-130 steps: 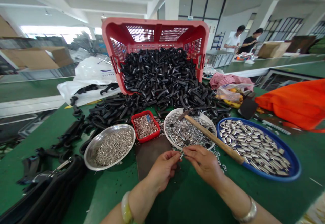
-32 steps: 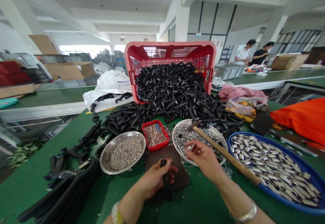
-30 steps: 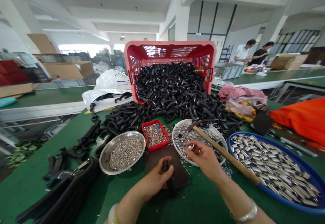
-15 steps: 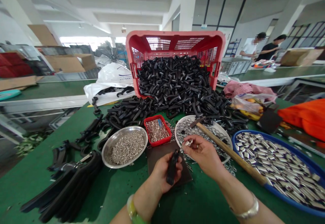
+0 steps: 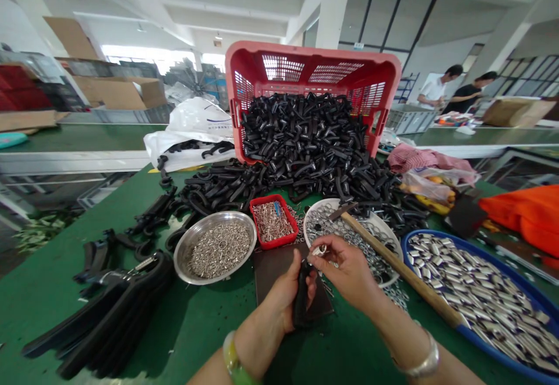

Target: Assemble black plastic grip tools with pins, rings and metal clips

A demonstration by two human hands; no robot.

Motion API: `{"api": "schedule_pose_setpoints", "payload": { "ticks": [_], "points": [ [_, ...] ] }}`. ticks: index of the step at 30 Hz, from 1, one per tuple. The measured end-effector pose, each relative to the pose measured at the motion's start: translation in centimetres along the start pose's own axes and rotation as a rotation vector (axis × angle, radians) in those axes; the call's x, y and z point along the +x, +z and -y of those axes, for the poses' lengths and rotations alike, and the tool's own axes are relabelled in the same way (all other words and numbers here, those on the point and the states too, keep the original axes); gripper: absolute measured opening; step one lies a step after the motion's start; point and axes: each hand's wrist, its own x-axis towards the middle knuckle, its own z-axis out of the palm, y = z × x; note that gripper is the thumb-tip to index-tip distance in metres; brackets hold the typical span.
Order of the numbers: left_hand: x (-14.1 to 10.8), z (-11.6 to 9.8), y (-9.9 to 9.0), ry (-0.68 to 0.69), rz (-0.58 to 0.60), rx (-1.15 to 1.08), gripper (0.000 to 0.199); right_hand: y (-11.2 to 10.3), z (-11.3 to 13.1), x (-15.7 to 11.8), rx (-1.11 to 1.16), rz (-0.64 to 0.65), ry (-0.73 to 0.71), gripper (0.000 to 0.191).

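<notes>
My left hand [image 5: 282, 295] is closed around a black handle-shaped part [image 5: 300, 302], held upright over a dark plate [image 5: 273, 271] on the green table. My right hand [image 5: 347, 265] is bent in a pinch at the top of this part. Small shiny ridged metal pieces [image 5: 321, 250] show in its curled fingers; whether they are rings or a spring I cannot tell. What the fingertips pinch at the part's upper end is too small to make out. Just behind my right hand lies a white dish [image 5: 308, 222] of metal rings, with a hammer [image 5: 388, 254] across it.
A steel bowl [image 5: 183, 271] of small metal pieces and a red tray [image 5: 262, 244] of rivet-like pins stand ahead. To the right is a blue tray [image 5: 408, 257] of silver sleeves. A tipped red crate [image 5: 236, 70] spills black parts. Longer black pieces [image 5: 117, 315] lie left.
My left thumb has lifted and points upward along the black part, which stands more upright. My right fingers have come to its top end. The view has shifted slightly.
</notes>
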Motion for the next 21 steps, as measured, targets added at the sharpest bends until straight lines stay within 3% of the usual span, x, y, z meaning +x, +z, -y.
{"api": "schedule_pose_setpoints", "payload": {
  "ticks": [4,7,12,18,21],
  "points": [
    [-0.2,-0.1,0.1,0.013,-0.089,0.083,0.048,0.0,0.3,0.1,-0.1,0.065,0.021,0.019],
    [-0.4,-0.1,-0.1,-0.005,-0.012,0.112,0.05,-0.2,0.5,0.6,-0.079,0.106,0.094,0.022],
    [-0.7,-0.4,-0.9,-0.001,0.065,0.184,0.043,-0.6,-0.4,1.5,0.087,0.294,0.26,0.026],
    [-0.4,-1.0,-1.7,-0.185,0.302,0.012,0.046,0.0,-2.6,1.7,0.226,0.28,0.421,0.035],
    [-0.2,-0.9,-2.2,-0.305,0.42,-0.121,0.046,0.2,-3.3,1.6,0.222,0.276,0.425,0.036]
  ]
}}
